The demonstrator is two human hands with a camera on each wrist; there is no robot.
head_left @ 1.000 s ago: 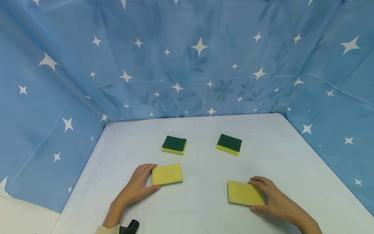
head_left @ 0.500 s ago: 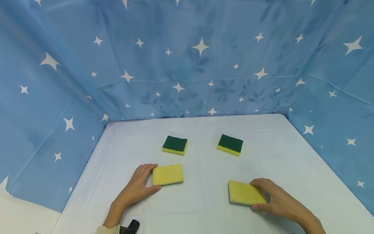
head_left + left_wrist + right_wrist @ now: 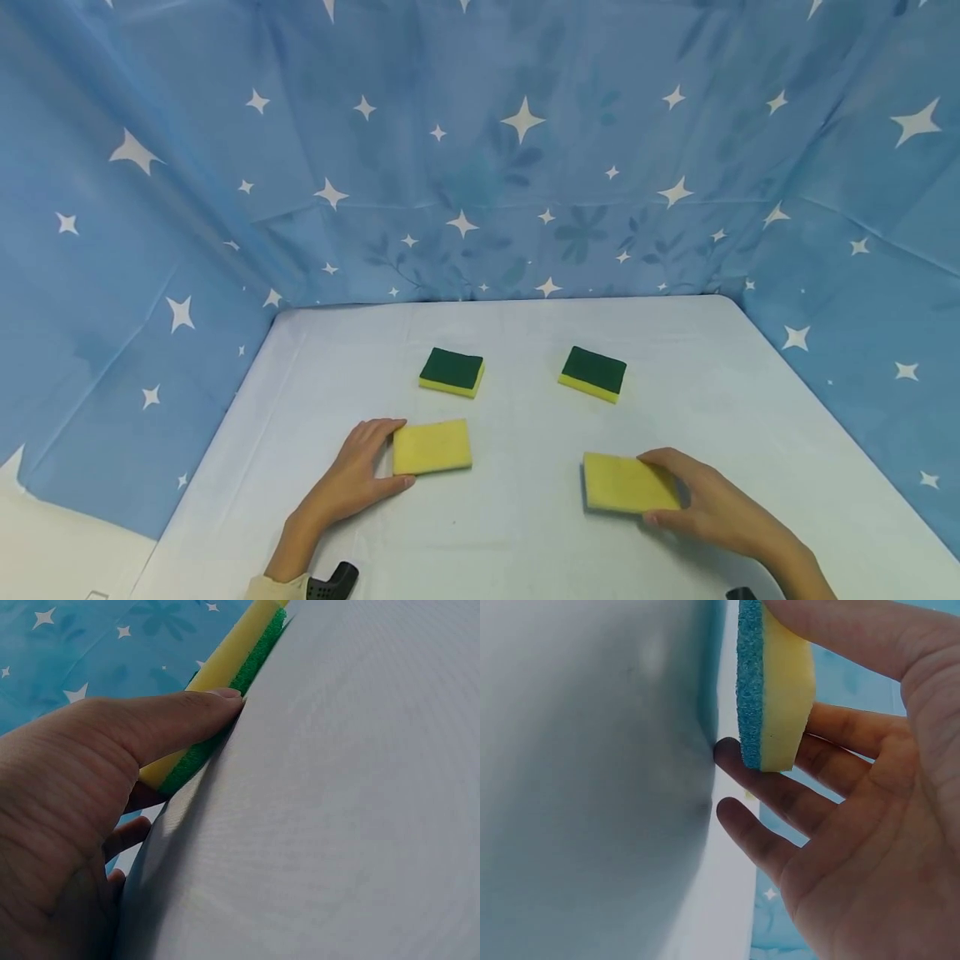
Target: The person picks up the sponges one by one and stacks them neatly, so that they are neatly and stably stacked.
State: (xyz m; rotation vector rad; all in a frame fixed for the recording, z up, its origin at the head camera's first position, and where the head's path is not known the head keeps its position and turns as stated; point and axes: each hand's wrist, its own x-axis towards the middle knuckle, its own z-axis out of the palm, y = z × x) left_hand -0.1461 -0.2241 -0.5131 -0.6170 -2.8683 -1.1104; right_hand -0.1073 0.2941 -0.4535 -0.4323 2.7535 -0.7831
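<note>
My left hand (image 3: 396, 454) holds the short left end of a yellow sponge (image 3: 432, 447) that lies flat on the white table (image 3: 517, 542). In the left wrist view the thumb (image 3: 172, 720) presses its near edge, and this sponge (image 3: 225, 675) has its green layer down. My right hand (image 3: 660, 490) pinches another yellow sponge (image 3: 618, 482) by its right end. The right wrist view shows that sponge (image 3: 776, 690) raised a little off the table, scouring side down, between thumb and fingers (image 3: 765, 787).
Two more sponges lie green side up farther back, one on the left (image 3: 452, 372) and one on the right (image 3: 592, 374). Blue star-patterned cloth (image 3: 517, 167) walls in the table at the back and both sides. A black wrist device (image 3: 333, 581) shows at the bottom edge.
My right hand has tightened on its sponge and lifted it slightly, shifting it a little away from me. The left hand and its sponge have stayed put.
</note>
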